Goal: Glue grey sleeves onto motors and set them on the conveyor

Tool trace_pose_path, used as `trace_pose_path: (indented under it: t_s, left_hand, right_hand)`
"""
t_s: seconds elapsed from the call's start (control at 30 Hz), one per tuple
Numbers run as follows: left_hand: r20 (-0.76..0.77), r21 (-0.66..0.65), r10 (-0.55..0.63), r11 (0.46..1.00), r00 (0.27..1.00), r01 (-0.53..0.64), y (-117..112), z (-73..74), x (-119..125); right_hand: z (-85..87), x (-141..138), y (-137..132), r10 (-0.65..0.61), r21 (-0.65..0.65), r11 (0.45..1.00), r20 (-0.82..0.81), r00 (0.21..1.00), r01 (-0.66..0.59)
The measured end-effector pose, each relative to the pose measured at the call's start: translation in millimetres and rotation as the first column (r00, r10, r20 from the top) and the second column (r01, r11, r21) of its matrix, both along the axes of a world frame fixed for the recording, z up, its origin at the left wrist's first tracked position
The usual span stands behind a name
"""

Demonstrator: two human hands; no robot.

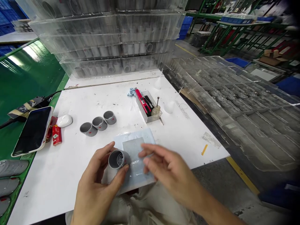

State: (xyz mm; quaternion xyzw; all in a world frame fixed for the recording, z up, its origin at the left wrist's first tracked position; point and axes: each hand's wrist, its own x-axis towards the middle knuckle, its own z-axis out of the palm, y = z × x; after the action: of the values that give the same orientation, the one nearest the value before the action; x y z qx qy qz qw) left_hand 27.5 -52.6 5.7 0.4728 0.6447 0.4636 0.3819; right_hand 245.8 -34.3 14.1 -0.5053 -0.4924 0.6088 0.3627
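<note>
My left hand (99,181) grips a short grey plastic cylinder (125,157) between thumb and fingers. Its open end is turned up towards me, and holes show at the bottom inside. To the right, my right hand (167,165) hovers with bent fingers, thumb and forefinger apart, and nothing visible between them; it is slightly blurred. Beneath both hands lies a pale blue sheet (150,136) with a grey square pad (133,144) on it. Beyond my left hand stand three similar grey cylinders (100,124) in a slanting row, each with a small red mark.
A clear box (150,118) holds a red-and-black tool (143,102) and a small jar (156,110). A phone (32,131), a white mouse-shaped object (65,120) and red packets (56,135) lie left. Stacked clear trays (89,43) rise behind; more trays (246,109) stand right.
</note>
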Motion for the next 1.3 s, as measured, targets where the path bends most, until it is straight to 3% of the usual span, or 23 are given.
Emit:
trace_pose_path:
  t_s: [0.07,0.13,0.2,0.23,0.4,0.47,0.6,0.73,0.77,0.8,0.87,0.9,0.97,1.03,1.07,1.2,1.3]
  left_hand:
    - [-0.034,0.002,-0.013,1.000,0.999,0.013,0.9,-0.2,3.4]
    - [-0.087,0.044,-0.069,0.996,0.994,0.073,2.2,-4.6,4.1]
    - [-0.157,0.104,-0.125,0.984,0.980,0.143,3.0,-12.5,2.8]
    - [-0.186,0.125,-0.142,0.978,0.972,0.166,3.1,-16.7,2.0]
    - [-0.162,0.117,-0.109,0.985,0.981,0.129,0.3,-24.0,3.3]
    - [-0.121,0.076,-0.092,0.992,0.988,0.102,-0.9,-20.1,5.9]
    - [-0.081,0.026,-0.079,0.996,0.994,0.081,-0.7,-15.8,8.3]
    - [-0.116,0.056,-0.108,0.992,0.987,0.115,1.0,-21.1,5.0]
    - [-0.127,0.066,-0.116,0.990,0.985,0.125,1.4,-22.6,4.2]
    - [-0.137,0.075,-0.124,0.988,0.983,0.136,2.0,-23.9,3.6]
    - [-0.153,0.087,-0.136,0.985,0.979,0.150,3.2,-25.5,3.2]
    - [-0.159,0.091,-0.136,0.984,0.978,0.152,3.9,-26.0,3.4]
    - [-0.164,0.096,-0.128,0.985,0.978,0.145,5.1,-26.8,3.7]
    - [-0.160,0.087,-0.102,0.989,0.982,0.117,5.9,-27.1,3.7]
    - [-0.157,0.082,-0.091,0.991,0.983,0.105,6.0,-27.1,3.6]
    - [-0.119,0.072,-0.087,0.993,0.989,0.096,5.8,-25.2,2.8]
    - [-0.074,0.077,-0.108,0.991,0.991,0.113,5.9,-24.3,2.9]
  right_hand:
    - [5.7,14.5,23.9,-0.169,0.207,0.969,0.150,0.974,0.137]
    - [12.4,26.7,51.9,-0.377,0.450,0.862,0.259,0.889,0.234]
    - [19.3,34.4,79.2,-0.507,0.613,0.756,0.328,0.797,0.229]
    - [22.7,36.6,91.2,-0.534,0.654,0.731,0.371,0.760,0.194]
    - [36.8,38.9,126.1,-0.492,0.647,0.763,0.581,0.648,-0.001]
    - [39.5,39.1,128.3,-0.517,0.688,0.725,0.566,0.643,-0.023]
    - [35.0,41.7,124.4,-0.628,0.814,0.581,0.434,0.646,0.018]
    - [27.8,44.6,124.5,-0.583,0.797,0.602,0.483,0.654,-0.052]
    - [29.0,44.5,124.7,-0.602,0.819,0.573,0.445,0.663,-0.029]
    - [31.8,43.8,124.2,-0.646,0.860,0.510,0.367,0.669,0.021]
    - [41.4,40.0,118.8,-0.752,0.937,0.312,0.144,0.643,0.154]
    - [47.2,36.8,113.0,-0.785,0.947,0.238,0.056,0.617,0.217]
    - [57.2,28.1,95.2,-0.820,0.929,0.180,-0.040,0.570,0.324]
    - [61.4,17.3,72.3,-0.806,0.893,0.243,-0.030,0.591,0.378]
    - [60.8,11.5,61.0,-0.766,0.889,0.290,-0.007,0.643,0.354]
    - [45.2,-11.2,34.2,-0.382,0.882,0.470,0.160,0.910,0.043]
    - [31.4,-23.3,35.5,-0.207,0.858,0.510,0.197,0.958,-0.066]
